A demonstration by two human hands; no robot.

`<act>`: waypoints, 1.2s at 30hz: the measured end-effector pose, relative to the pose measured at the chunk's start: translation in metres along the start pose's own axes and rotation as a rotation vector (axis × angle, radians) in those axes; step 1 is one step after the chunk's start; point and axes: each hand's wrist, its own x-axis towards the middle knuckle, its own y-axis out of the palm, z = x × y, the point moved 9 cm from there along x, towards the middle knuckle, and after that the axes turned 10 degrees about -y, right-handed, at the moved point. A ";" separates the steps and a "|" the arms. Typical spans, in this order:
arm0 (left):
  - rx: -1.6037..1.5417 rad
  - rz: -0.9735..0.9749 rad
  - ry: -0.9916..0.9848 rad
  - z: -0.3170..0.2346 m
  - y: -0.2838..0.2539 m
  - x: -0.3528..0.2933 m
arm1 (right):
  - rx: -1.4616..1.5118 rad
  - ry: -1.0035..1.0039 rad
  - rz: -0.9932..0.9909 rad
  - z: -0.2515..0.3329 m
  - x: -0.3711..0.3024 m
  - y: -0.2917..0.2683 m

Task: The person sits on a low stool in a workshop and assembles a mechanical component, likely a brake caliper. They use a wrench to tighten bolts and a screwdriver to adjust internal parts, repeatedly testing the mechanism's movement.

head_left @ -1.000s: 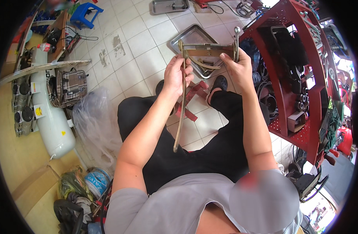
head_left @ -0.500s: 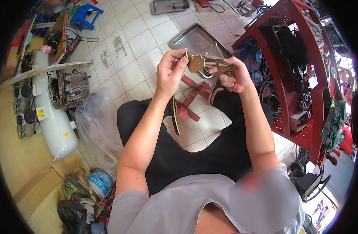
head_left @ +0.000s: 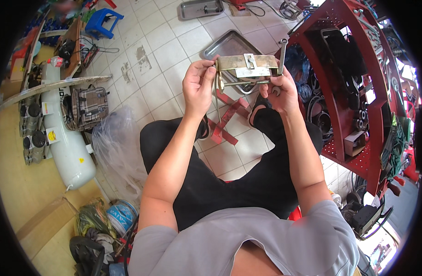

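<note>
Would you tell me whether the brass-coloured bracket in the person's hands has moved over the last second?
Yes. The brass-coloured bracket has turned from hanging lengthwise to lying level between left hand and right hand, in front of the steel tray on the floor.

yellow round label on white tank, cardboard box

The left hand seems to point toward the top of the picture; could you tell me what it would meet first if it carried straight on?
Beyond the left hand, likely the bare tiled floor; the metal tray lies just right of that line, though depth is unclear.
</note>
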 end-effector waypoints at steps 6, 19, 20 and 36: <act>0.200 -0.098 -0.031 0.017 -0.013 0.006 | -0.064 -0.024 0.018 -0.001 0.000 0.000; 0.421 -0.053 0.014 0.007 -0.004 0.003 | -0.015 -0.082 0.023 0.006 0.004 -0.008; 0.421 -0.074 0.024 0.005 -0.003 0.002 | -0.011 -0.082 0.035 0.006 0.004 -0.008; 0.632 -0.069 0.131 -0.009 0.000 0.002 | 0.008 -0.052 0.015 0.006 0.003 -0.010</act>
